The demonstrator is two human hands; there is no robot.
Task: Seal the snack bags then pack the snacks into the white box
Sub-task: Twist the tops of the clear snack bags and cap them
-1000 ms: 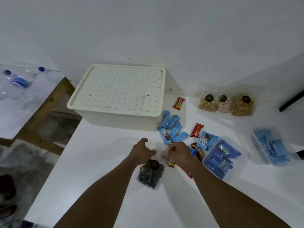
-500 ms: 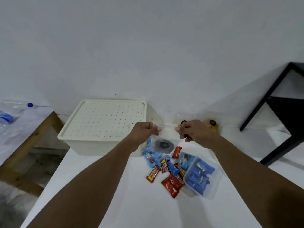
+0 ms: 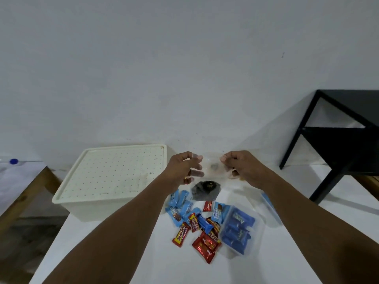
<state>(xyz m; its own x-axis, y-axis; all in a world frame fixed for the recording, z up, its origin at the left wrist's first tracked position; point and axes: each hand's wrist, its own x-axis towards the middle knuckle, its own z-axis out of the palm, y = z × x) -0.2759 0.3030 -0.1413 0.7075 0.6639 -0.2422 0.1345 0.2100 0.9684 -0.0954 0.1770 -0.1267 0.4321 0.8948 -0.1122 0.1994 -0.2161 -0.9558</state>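
I hold a clear snack bag [image 3: 213, 168] up in the air between both hands, and its contents are blurred. My left hand [image 3: 185, 167] pinches the bag's left top edge and my right hand [image 3: 241, 167] pinches the right one. Below it on the white table [image 3: 127, 253] lies a clear bag of dark snacks [image 3: 206, 190] with a black round label. The white box [image 3: 111, 179] stands at the left with its perforated lid on. Loose blue and red wrapped snacks [image 3: 194, 224] lie in a pile in front of the dark bag.
A clear plastic tub of blue packets [image 3: 239, 229] stands right of the pile. A black metal shelf [image 3: 338, 136] is at the right by the wall. A wooden table under plastic sheet [image 3: 18, 181] stands at the left. The wall runs close behind.
Both hands lifted the clear bag off the table and hold it stretched by its top edge. My head tilted up, so the table sits lower in view.
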